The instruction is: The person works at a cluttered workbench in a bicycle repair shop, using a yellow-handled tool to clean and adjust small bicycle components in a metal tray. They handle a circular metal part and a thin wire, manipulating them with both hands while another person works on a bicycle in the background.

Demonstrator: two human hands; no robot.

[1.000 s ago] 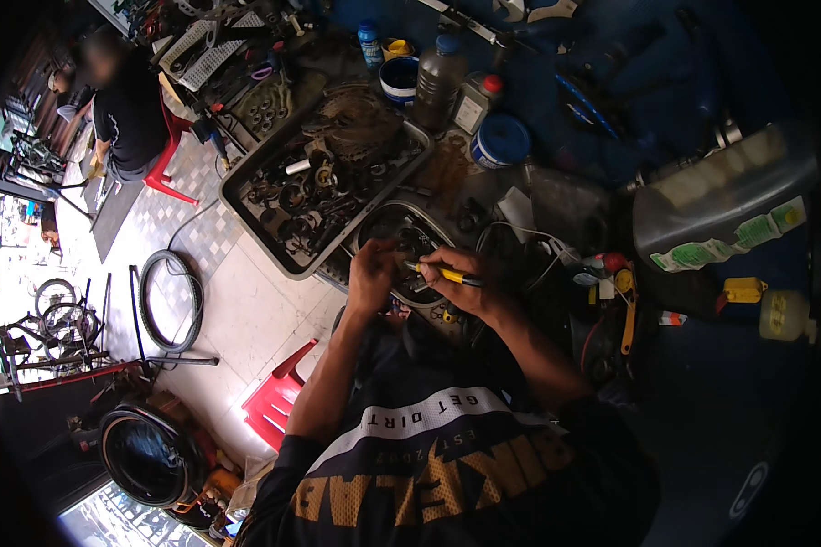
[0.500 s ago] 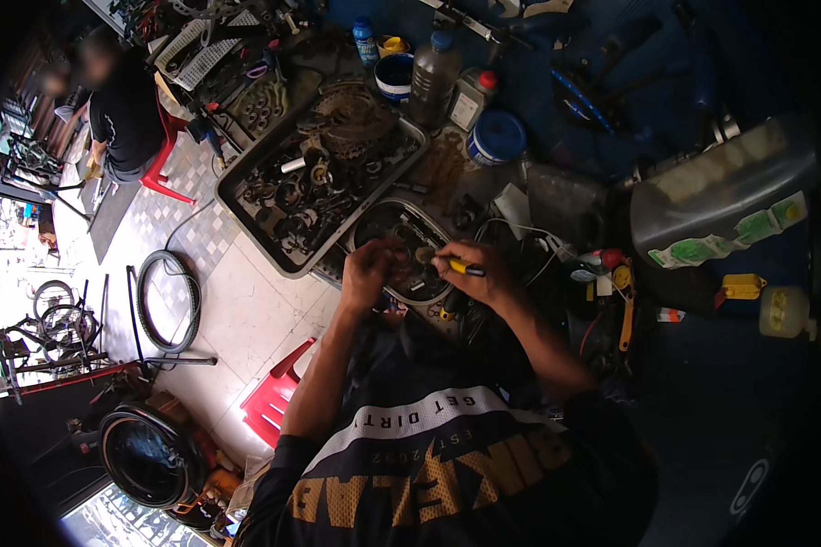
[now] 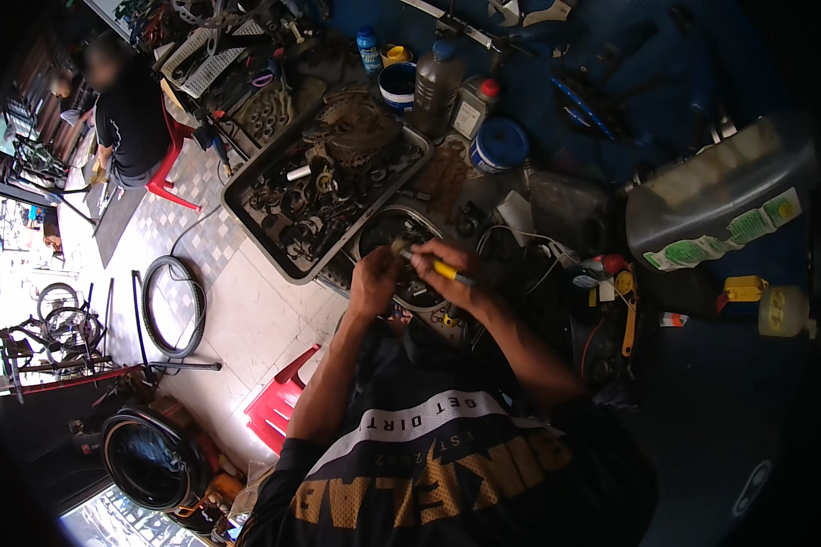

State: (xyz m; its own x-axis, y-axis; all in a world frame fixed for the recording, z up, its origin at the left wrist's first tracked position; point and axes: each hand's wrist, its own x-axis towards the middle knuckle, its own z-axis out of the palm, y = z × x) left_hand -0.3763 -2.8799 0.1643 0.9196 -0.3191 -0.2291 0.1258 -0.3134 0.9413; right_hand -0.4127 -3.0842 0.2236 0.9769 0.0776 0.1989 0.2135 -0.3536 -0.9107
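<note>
My right hand (image 3: 440,251) grips a brush with a yellow and dark handle (image 3: 445,271). Its pale round head (image 3: 400,246) points left, close to the fingers of my left hand. My left hand (image 3: 372,281) has its fingers curled together; any small part between them is too dark and too covered to name. Both hands are over the near side of an oval metal basin (image 3: 421,215), which holds dark parts and partly disappears behind my fingers.
Beyond lies a grey tray (image 3: 233,193) heaped with greasy bike parts. A dark bottle (image 3: 438,87), a red-capped container (image 3: 472,109) and blue tubs (image 3: 499,141) stand behind the basin. A red chair (image 3: 274,410) is at lower left; another person (image 3: 132,118) sits far left.
My right hand has moved left with the brush, bringing its head up against my left hand's fingers. My left hand has shifted slightly right. The whole view has shifted a little.
</note>
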